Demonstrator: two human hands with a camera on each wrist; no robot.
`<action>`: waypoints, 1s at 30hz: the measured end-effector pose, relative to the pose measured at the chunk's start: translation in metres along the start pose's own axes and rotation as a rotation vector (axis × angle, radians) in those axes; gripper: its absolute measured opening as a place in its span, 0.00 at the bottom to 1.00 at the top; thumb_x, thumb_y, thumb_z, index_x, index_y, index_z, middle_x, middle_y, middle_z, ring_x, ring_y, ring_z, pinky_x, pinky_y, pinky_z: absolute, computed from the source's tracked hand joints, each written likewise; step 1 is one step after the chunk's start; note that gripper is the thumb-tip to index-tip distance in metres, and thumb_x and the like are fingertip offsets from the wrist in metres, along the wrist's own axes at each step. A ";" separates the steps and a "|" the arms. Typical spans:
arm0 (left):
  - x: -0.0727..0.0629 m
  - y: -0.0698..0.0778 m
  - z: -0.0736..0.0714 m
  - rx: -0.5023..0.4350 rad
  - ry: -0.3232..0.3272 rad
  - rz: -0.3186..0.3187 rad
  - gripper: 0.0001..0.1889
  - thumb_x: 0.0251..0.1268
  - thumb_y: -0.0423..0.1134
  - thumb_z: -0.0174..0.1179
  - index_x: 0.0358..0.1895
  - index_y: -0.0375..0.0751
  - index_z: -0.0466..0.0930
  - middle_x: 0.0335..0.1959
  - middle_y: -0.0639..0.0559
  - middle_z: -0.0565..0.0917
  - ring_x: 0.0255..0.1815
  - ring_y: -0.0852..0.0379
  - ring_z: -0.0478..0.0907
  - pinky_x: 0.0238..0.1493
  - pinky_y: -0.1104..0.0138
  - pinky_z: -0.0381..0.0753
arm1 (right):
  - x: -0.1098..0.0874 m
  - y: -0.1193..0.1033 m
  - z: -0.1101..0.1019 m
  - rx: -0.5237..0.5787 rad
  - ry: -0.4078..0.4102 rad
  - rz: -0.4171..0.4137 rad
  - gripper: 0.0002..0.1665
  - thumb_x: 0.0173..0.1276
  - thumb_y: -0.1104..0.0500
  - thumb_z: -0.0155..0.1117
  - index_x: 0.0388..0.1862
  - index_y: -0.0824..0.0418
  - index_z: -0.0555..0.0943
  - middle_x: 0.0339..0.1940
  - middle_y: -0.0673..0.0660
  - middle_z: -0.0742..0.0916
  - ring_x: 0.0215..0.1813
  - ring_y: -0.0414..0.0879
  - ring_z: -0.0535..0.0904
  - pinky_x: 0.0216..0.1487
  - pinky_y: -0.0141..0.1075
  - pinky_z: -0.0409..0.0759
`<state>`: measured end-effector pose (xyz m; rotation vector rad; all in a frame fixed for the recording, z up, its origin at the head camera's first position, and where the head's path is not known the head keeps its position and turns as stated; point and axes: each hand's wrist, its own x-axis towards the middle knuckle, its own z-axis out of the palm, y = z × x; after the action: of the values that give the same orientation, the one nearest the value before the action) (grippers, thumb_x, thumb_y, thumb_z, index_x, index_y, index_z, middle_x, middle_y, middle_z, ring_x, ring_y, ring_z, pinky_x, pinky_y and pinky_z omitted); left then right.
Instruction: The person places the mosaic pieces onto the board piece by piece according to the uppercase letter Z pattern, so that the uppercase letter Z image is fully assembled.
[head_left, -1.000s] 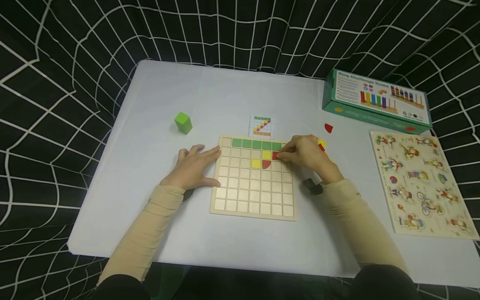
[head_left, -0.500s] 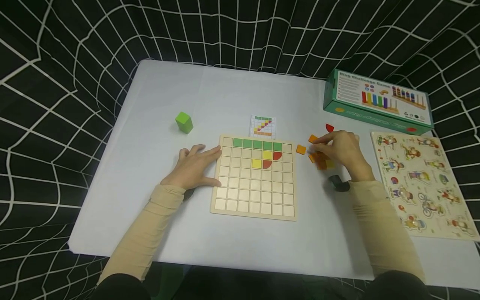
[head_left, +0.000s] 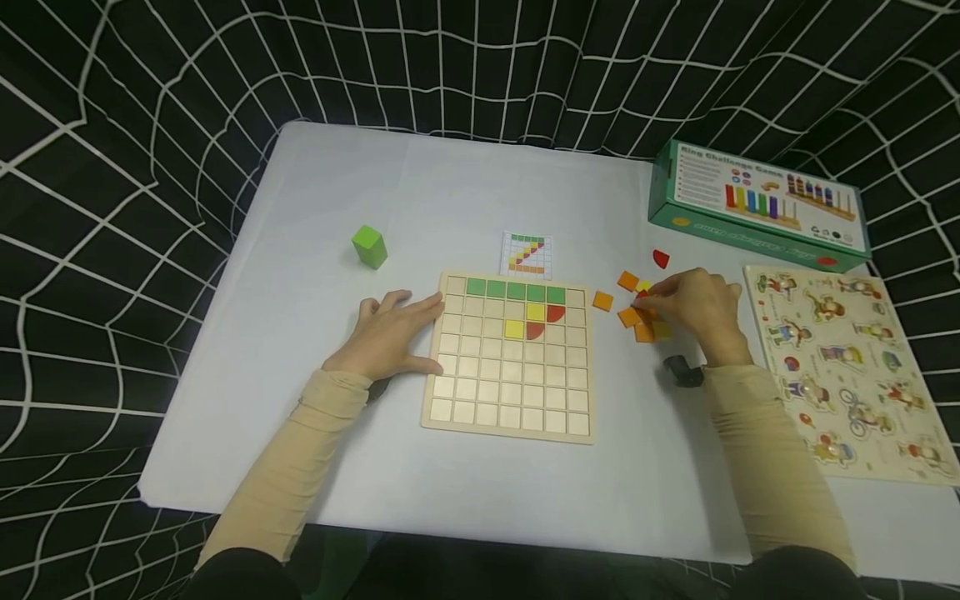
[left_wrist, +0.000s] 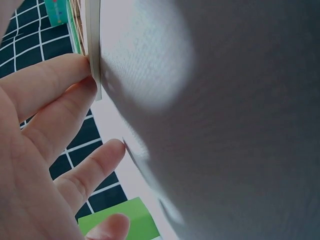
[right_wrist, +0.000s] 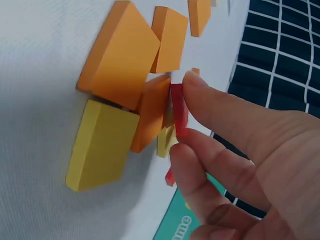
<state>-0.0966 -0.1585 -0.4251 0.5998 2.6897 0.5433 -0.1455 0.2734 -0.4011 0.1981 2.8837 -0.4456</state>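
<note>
My left hand (head_left: 386,335) rests at the left edge of a wooden grid board (head_left: 487,417), fingers spread, fingertips touching its rim. Set in the board are a row of green square tiles (head_left: 516,291), two yellow squares (head_left: 513,329) and two red quarter-circle tiles (head_left: 555,314). To the right of the board, my right hand (head_left: 701,308) is over a small pile of tiles. Its thumb and index finger pinch a red tile (right_wrist: 179,107), seen edge-on in the right wrist view. Around it lie orange tiles (right_wrist: 120,55) and a yellow tile (right_wrist: 102,145).
A pattern card (head_left: 527,255) lies just beyond the board. Another red quarter-circle (head_left: 661,259) sits behind the pile. A green block (head_left: 369,247) stands at the left. A green game box (head_left: 761,204) and a picture puzzle board (head_left: 847,367) occupy the right side.
My right hand has left the red quarter-circle on the board and moved right to the tile pile, where it now pinches a red tile. The left hand stays at the board's edge.
</note>
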 end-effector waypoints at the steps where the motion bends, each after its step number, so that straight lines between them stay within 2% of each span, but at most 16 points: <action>1: 0.000 0.000 0.000 -0.002 0.001 0.000 0.52 0.51 0.60 0.76 0.80 0.49 0.64 0.84 0.54 0.61 0.82 0.35 0.57 0.65 0.42 0.59 | 0.000 0.000 0.001 -0.005 -0.005 0.003 0.30 0.62 0.41 0.76 0.46 0.68 0.89 0.48 0.72 0.89 0.49 0.68 0.73 0.47 0.55 0.57; 9: -0.001 -0.001 0.002 -0.010 -0.007 -0.003 0.52 0.52 0.60 0.74 0.80 0.49 0.63 0.84 0.55 0.60 0.83 0.36 0.56 0.66 0.43 0.57 | 0.001 -0.002 0.002 0.014 -0.033 -0.003 0.27 0.65 0.46 0.75 0.47 0.69 0.86 0.44 0.70 0.90 0.50 0.68 0.72 0.48 0.55 0.58; 12: -0.001 -0.001 0.002 -0.011 -0.007 -0.005 0.52 0.52 0.61 0.74 0.81 0.50 0.62 0.84 0.55 0.60 0.83 0.36 0.56 0.66 0.43 0.57 | -0.001 -0.007 0.001 0.036 -0.026 -0.019 0.24 0.66 0.48 0.75 0.45 0.69 0.86 0.42 0.70 0.90 0.51 0.68 0.72 0.52 0.59 0.59; 17: -0.003 -0.001 0.002 -0.007 -0.001 -0.005 0.52 0.52 0.60 0.75 0.80 0.49 0.63 0.84 0.54 0.61 0.82 0.35 0.56 0.66 0.42 0.58 | -0.006 -0.023 -0.002 0.066 -0.025 -0.068 0.22 0.65 0.49 0.76 0.45 0.68 0.86 0.43 0.69 0.91 0.55 0.69 0.73 0.62 0.64 0.59; 20: -0.003 -0.002 0.002 -0.004 0.004 -0.002 0.52 0.51 0.59 0.75 0.80 0.49 0.63 0.84 0.54 0.61 0.82 0.35 0.57 0.65 0.42 0.58 | -0.009 -0.037 -0.005 0.053 -0.032 -0.108 0.21 0.64 0.50 0.76 0.45 0.66 0.88 0.45 0.68 0.91 0.55 0.69 0.74 0.62 0.64 0.61; 23: -0.003 -0.002 0.002 -0.002 0.004 -0.003 0.52 0.52 0.59 0.75 0.80 0.48 0.63 0.84 0.54 0.61 0.82 0.35 0.57 0.65 0.42 0.58 | -0.012 -0.054 -0.006 0.067 -0.062 -0.135 0.17 0.64 0.50 0.76 0.43 0.62 0.90 0.46 0.66 0.92 0.55 0.65 0.76 0.60 0.59 0.63; 27: -0.001 -0.003 0.003 0.003 0.008 0.000 0.51 0.52 0.60 0.75 0.80 0.48 0.63 0.84 0.54 0.61 0.82 0.35 0.57 0.65 0.42 0.58 | -0.015 -0.075 -0.005 0.104 -0.121 -0.168 0.14 0.65 0.52 0.76 0.45 0.58 0.92 0.48 0.65 0.92 0.49 0.59 0.78 0.50 0.47 0.66; 30: -0.001 -0.003 0.003 0.005 0.010 0.001 0.51 0.52 0.60 0.74 0.80 0.49 0.63 0.84 0.54 0.61 0.82 0.35 0.57 0.65 0.43 0.58 | -0.017 -0.087 -0.002 0.108 -0.165 -0.231 0.14 0.66 0.54 0.76 0.48 0.57 0.92 0.52 0.65 0.92 0.45 0.57 0.77 0.44 0.41 0.65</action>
<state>-0.0955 -0.1604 -0.4286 0.6012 2.7011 0.5415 -0.1438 0.1898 -0.3706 -0.1502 2.7318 -0.6282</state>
